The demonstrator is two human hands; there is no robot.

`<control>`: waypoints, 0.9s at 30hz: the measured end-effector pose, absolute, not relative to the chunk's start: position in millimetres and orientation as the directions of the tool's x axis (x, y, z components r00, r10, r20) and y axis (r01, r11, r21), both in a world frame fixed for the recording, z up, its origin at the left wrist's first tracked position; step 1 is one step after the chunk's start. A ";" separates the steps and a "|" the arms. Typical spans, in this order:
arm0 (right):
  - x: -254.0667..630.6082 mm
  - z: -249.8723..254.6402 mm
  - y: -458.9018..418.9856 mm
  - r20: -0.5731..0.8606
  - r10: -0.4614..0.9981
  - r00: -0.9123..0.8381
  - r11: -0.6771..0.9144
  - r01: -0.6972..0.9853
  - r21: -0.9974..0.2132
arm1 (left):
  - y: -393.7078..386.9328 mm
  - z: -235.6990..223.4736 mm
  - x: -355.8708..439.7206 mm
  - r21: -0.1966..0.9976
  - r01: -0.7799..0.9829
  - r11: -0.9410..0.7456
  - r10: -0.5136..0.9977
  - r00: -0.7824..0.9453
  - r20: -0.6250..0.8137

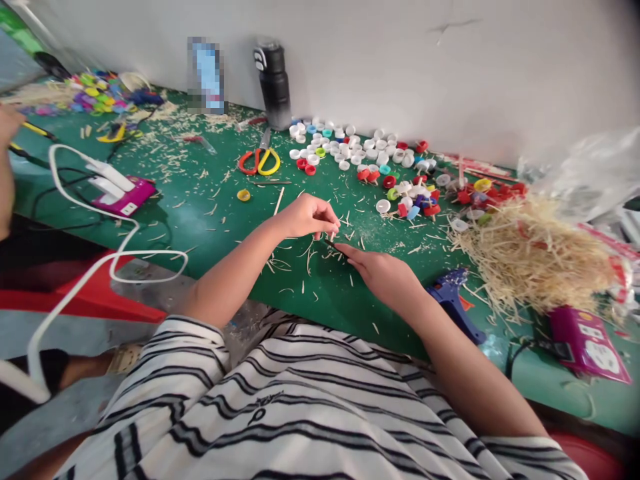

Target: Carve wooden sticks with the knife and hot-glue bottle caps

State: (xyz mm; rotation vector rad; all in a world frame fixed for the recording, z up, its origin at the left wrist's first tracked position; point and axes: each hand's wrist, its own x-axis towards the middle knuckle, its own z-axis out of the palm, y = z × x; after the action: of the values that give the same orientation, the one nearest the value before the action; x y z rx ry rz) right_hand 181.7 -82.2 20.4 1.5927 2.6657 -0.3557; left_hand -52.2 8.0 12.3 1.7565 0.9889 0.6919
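Over the green table (210,207), my left hand (311,217) is closed, pinching a short pale wooden stick (332,235) upright between its fingertips. My right hand (383,272) grips a thin dark blade (331,244) whose tip lies close beside that stick; its handle is hidden in my fingers. Pale wood shavings (309,260) are scattered around both hands. A loose stick (279,200) lies behind my left wrist. Further back are scissors (261,160) with one red and one yellow handle, and a yellow cap (243,195).
White and coloured bottle caps (355,159) spread along the wall by a black bottle (275,87). To the right are a blue glue gun (454,303), a shavings heap (545,257) and a purple power strip (590,343). Another person's hand (9,123) and a white cable (117,257) are left.
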 end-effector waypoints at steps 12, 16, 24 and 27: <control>203.1 26.3 -73.0 -0.190 0.823 -0.535 0.424 0.801 -0.422 | 4.9 9.5 -43.1 0.876 0.394 -0.279 0.843 0.538 0.027; 209.7 31.3 -70.5 -0.195 0.808 -0.556 0.449 0.795 -0.408 | 2.9 15.0 -45.0 0.859 0.415 -0.299 0.820 0.572 0.009; 216.3 34.6 -68.9 -0.086 0.829 -0.553 0.525 0.822 -0.223 | 1.0 11.1 -46.5 0.885 0.292 -0.364 0.792 0.597 0.129; 218.0 33.2 -68.6 -0.046 0.841 -0.540 0.522 0.830 -0.197 | 3.1 11.5 -48.3 0.896 0.273 -0.351 0.787 0.604 0.124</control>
State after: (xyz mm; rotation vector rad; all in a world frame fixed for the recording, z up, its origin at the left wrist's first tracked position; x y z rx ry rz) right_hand 218.0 -68.6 33.2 1.5316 2.7878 -0.3133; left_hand -48.3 3.1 11.5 1.9037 0.8473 0.6978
